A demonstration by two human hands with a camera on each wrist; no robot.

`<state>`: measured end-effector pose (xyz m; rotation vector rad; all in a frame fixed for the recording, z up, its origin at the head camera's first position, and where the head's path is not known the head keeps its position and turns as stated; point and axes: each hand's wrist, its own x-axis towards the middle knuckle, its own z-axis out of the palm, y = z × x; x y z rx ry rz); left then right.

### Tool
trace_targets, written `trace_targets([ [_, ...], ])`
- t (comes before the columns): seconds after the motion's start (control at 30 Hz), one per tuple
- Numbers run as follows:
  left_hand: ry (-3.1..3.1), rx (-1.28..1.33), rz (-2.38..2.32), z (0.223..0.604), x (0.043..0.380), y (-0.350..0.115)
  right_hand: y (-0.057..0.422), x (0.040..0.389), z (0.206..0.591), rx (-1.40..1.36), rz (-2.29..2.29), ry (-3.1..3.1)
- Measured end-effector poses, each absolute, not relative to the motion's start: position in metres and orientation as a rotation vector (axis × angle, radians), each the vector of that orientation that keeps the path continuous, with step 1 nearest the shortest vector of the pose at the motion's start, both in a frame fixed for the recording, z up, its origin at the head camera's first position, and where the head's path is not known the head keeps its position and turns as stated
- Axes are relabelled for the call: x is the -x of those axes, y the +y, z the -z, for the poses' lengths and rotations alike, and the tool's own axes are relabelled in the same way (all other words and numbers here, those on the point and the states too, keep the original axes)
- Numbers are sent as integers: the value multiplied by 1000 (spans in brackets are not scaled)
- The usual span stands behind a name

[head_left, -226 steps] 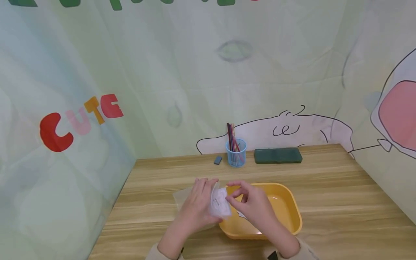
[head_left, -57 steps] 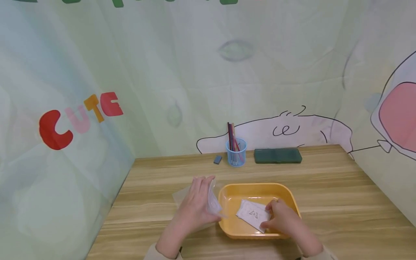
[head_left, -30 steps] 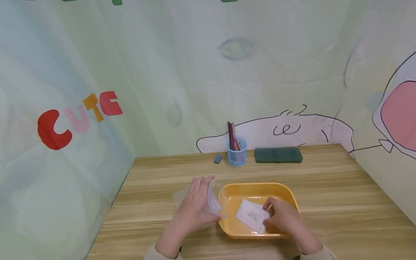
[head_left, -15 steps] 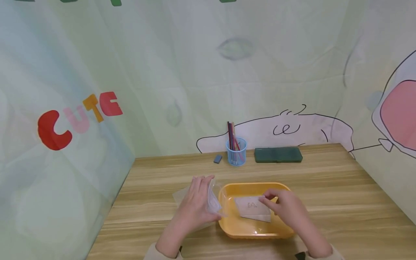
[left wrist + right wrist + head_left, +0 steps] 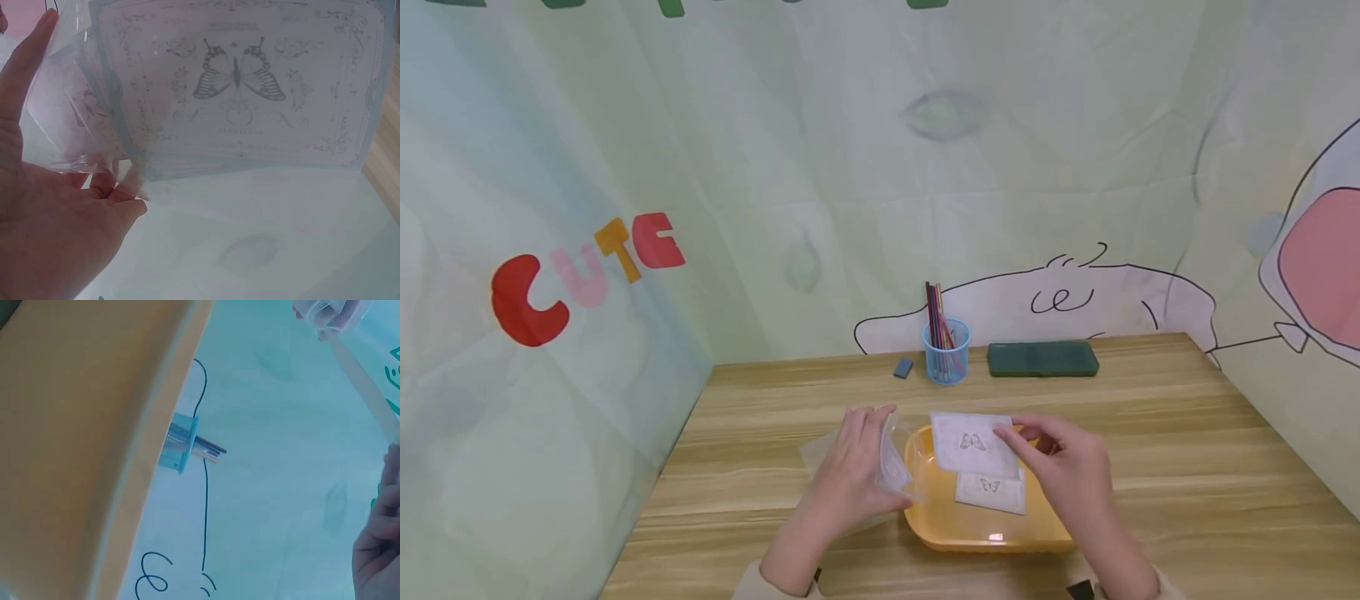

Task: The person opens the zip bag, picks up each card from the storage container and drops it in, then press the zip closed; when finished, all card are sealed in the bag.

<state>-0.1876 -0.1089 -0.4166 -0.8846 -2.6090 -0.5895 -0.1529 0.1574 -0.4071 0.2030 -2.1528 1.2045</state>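
My left hand [image 5: 842, 483] holds an open-mouthed clear plastic bag [image 5: 895, 467] upright, left of the yellow tray [image 5: 943, 529]. Through the plastic, in the left wrist view, several pale cards show, the front one a card with a butterfly and an ornate border [image 5: 240, 81]. Between thumb and fingers my right hand [image 5: 1071, 471] pinches a white butterfly card [image 5: 962, 454] by its right edge, raised above the tray. A second butterfly card [image 5: 992, 496] lies inside the tray, its top part hidden by the raised one. In the right wrist view the pinched card [image 5: 362, 378] appears nearly edge-on.
Along the back of the wooden table [image 5: 760, 400] stand a blue cup [image 5: 946, 362] of pencils and a dark green case [image 5: 1041, 358], with a small blue eraser-like block [image 5: 903, 367] left of the cup. A translucent sheet [image 5: 816, 454] lies behind my left hand.
My right hand has gone from the bag's mouth down to the cards in the tray, then lifted one card off the other, up and left. My left hand keeps holding the bag.
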Motion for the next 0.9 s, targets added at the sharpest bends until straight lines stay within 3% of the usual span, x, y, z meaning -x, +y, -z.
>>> trace_targets([
  [0.33,-2589,890,602,417,187,-109,138,146,400,-237,-1455,-2022],
  [0.9,-2630,882,571,416,185,-108,122,156,404,-111,-1433,-2208],
])
